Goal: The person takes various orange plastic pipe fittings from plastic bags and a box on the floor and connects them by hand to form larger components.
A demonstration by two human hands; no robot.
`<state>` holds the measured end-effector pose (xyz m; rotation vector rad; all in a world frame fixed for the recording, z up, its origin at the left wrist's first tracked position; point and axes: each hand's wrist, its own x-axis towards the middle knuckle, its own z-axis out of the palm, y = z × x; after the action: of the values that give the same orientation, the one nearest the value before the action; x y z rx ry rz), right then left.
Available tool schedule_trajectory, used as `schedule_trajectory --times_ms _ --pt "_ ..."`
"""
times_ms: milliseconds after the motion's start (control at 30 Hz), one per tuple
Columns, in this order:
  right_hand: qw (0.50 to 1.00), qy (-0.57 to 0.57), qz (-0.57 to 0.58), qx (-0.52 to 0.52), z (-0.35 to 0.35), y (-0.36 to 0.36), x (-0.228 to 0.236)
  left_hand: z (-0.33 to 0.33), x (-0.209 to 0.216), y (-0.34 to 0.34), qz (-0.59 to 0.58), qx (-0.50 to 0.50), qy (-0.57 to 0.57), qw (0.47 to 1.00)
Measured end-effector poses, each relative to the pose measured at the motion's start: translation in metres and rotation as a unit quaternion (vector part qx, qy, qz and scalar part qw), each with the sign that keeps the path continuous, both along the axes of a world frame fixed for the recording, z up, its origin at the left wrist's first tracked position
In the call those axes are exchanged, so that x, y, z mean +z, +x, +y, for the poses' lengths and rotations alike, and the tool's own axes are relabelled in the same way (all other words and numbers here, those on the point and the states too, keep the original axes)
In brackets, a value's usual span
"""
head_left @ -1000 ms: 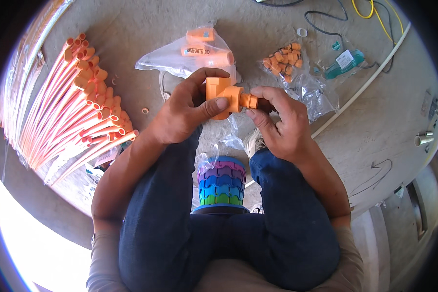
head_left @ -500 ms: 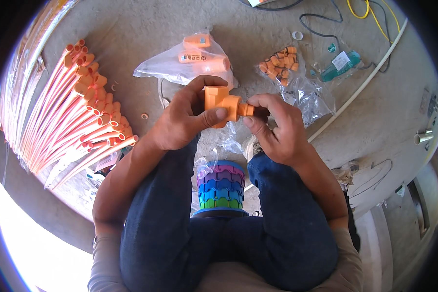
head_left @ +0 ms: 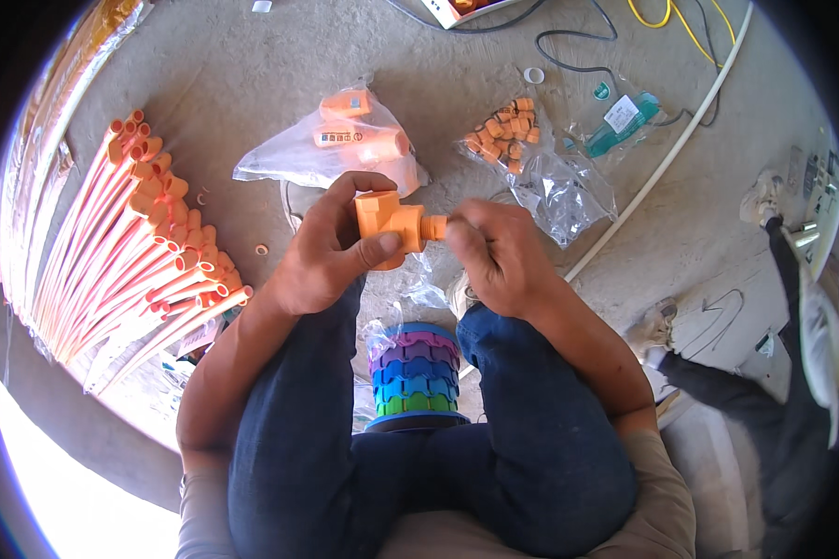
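Observation:
Above my knees, my left hand [head_left: 324,250] is closed around an orange tee pipe fitting [head_left: 377,216], with the thumb pressed on its front and the fingers behind. A narrower orange threaded plug [head_left: 433,227] sticks out of the tee's right side, some thread showing. Curled round the outer end of that plug, my right hand [head_left: 505,253] hides its tip with thumb and fingers. Beyond the hands, a clear bag of larger orange fittings [head_left: 364,140] lies on the floor.
At left lies a fan of orange pipes [head_left: 121,252]. Small orange plugs [head_left: 508,130] and a bagged green tool [head_left: 620,130] lie far right, near a white pipe [head_left: 667,158]. A multicoloured stool [head_left: 416,377] sits between my legs. Another person's dark-trousered leg [head_left: 732,387] is at right.
My right hand has turned, its fingers curling further over the plug's end. The left hand keeps its hold on the tee. Another person has come into view at right; the whole view has shifted slightly.

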<state>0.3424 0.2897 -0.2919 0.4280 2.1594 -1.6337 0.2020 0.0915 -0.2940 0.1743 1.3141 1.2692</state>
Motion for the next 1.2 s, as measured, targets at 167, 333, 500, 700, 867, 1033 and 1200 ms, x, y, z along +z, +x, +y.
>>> schedule_trajectory --times_ms 167,333,500,700,867,1033,1200 --pt "0.987 0.080 0.137 -0.024 -0.002 0.004 -0.005 0.002 0.003 0.004 -0.021 0.016 0.016 1.000" --pt "0.992 -0.030 0.090 -0.088 -0.006 -0.004 0.000 0.002 0.000 0.002 -0.002 0.015 0.021 1.000" --pt "0.982 0.079 0.169 -0.022 0.003 0.006 -0.006 0.004 0.004 0.004 -0.031 0.005 0.026 0.999" --pt "0.972 0.033 0.204 -0.110 -0.002 -0.006 0.006 0.002 0.000 0.002 -0.038 0.038 0.023 0.998" --pt "0.966 -0.197 -0.167 -0.011 0.009 0.019 -0.022 0.004 0.005 0.006 0.045 -0.002 0.045 0.998" --pt "0.962 0.054 0.224 -0.147 -0.016 -0.009 0.000 0.002 0.001 0.002 -0.049 0.014 0.013 0.999" --pt "0.996 -0.053 -0.031 -0.065 0.001 -0.002 0.007 0.002 0.007 0.003 0.067 -0.028 0.038 0.997"
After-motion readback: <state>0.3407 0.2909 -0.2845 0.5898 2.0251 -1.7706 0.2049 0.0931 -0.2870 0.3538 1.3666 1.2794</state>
